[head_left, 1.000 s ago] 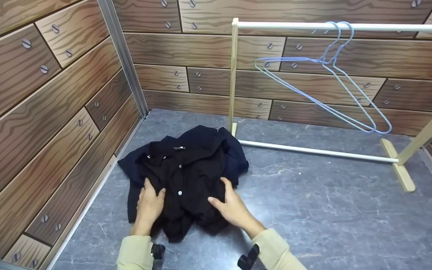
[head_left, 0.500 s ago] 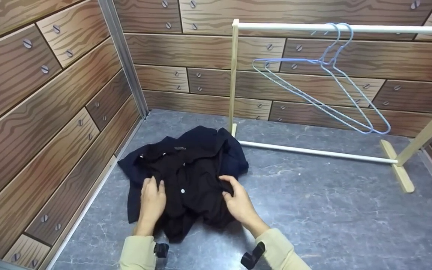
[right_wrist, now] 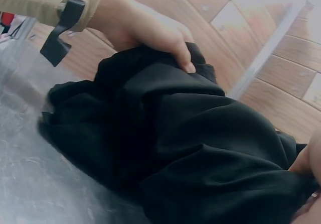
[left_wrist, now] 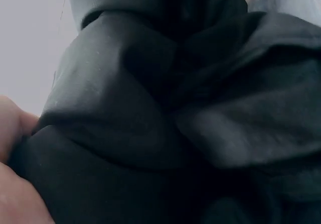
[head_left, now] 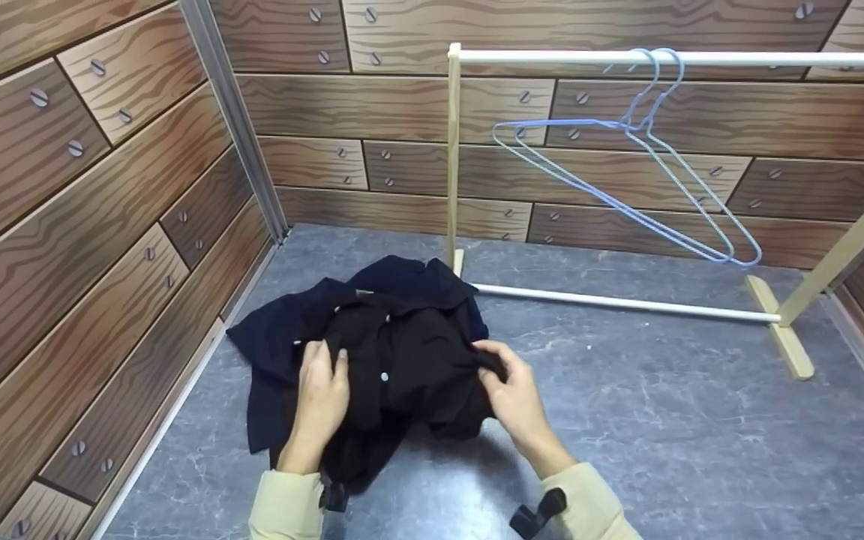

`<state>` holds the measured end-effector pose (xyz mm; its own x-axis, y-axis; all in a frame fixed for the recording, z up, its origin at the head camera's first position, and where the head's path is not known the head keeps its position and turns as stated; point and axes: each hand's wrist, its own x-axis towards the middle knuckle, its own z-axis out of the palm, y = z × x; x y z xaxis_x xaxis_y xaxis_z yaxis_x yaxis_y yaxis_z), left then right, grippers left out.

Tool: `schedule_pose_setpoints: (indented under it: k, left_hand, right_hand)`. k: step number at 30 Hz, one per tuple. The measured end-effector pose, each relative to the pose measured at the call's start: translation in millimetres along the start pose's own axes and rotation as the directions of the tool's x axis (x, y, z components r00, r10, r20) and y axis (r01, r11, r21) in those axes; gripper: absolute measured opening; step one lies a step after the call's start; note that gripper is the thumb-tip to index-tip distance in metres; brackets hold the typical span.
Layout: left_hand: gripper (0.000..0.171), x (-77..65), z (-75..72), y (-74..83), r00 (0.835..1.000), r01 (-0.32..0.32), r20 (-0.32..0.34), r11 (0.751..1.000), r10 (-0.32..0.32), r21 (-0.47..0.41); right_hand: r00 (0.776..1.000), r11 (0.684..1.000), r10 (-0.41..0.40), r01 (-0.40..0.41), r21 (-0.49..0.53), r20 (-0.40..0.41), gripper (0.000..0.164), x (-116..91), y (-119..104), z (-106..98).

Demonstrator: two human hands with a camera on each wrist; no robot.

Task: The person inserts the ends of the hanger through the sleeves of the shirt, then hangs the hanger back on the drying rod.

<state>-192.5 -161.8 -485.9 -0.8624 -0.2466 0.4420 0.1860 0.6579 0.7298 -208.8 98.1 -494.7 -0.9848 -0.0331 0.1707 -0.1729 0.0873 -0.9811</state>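
**Two hands on a crumpled black shirt**

A black shirt lies crumpled on the grey marbled floor, near the left wall and not far from the back left corner. Small white buttons show on its front. Under it, or joined with it, there is dark navy cloth that spreads toward the left wall; I cannot tell if this is a second garment.

The left hand is on the left part of the shirt, with the fingers curled into the cloth. In the right wrist view the same hand clearly grips a fold at the top of the heap. The left wrist view is filled by dark folds very close to the lens.

The right hand is at the right edge of the shirt, and its fingers pinch a bunch of the cloth there. Both arms wear pale beige sleeves.

Behind the shirt stands a light wooden clothes rack; its left post is just beside the heap. From the top rail hang two light blue wire hangers, well apart from the hands. Brown wood-pattern walls close the floor on the left and at the back.
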Motion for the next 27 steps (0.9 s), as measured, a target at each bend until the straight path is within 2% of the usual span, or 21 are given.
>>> schedule_pose_setpoints:
  k: [6,11,20,27]
  left_hand:
    - [0.018,-5.7,12.6,16.3,0.999,-0.052,0.011,0.998,0.052,-0.045]
    - [0.017,-14.6,27.7,25.0,0.994,-0.092,0.05,0.993,0.096,-0.072]
    - [0.011,-30.4,57.6,39.3,0.977,-0.162,0.126,0.982,0.173,-0.094]
    - [0.011,-40.5,75.5,51.5,0.956,-0.194,0.202,0.976,0.211,-0.101]
  right_hand:
    - [0.997,1.0,0.021,-0.02,0.02,-0.07,0.037,-6.5,-4.6,-30.4]
    - [0.987,0.998,0.056,-0.053,0.022,-0.149,0.037,-15.0,-4.4,-58.0]
    - [0.949,0.984,0.168,-0.146,0.101,-0.267,0.038,-38.6,2.7,-108.0]
    - [0.914,0.968,0.22,-0.16,0.195,-0.342,0.041,-58.9,10.9,-142.1]
